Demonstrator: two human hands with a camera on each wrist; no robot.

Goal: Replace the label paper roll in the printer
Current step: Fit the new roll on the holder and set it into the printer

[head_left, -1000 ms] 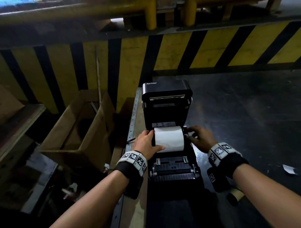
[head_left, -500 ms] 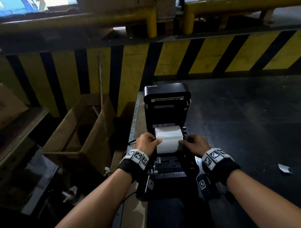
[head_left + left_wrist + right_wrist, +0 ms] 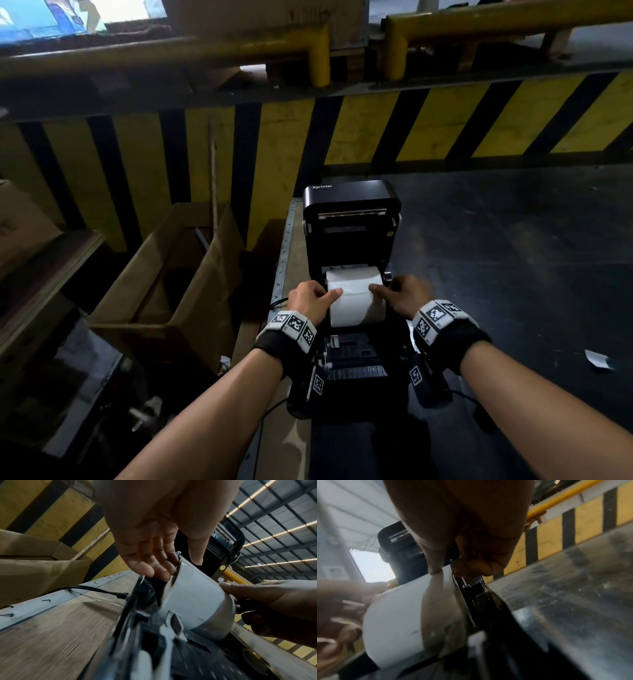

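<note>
The black printer [image 3: 351,212] stands with its lid raised, the roll bay facing me. A white label roll [image 3: 354,301] sits in the bay, held from both sides. My left hand [image 3: 325,294] grips its left end, with the thumb lying over the top and the fingers [image 3: 159,572] against the end face. My right hand [image 3: 383,291] grips the right end: its thumb [image 3: 435,566] presses on the roll [image 3: 399,615] and the curled fingers sit at the end beside the bay wall. The bay floor under the roll [image 3: 197,601] is hidden.
An open cardboard box [image 3: 164,274] stands left of the printer, past a metal rail [image 3: 284,257] on the bench edge. A black cable [image 3: 96,589] runs to the printer's left side. A yellow-black striped barrier [image 3: 445,126] closes the back. A paper scrap [image 3: 597,359] lies far right.
My right hand came off the printer's right side and took the roll's right end. My left hand shifted from wrapping the roll's front to its left end, thumb on top.
</note>
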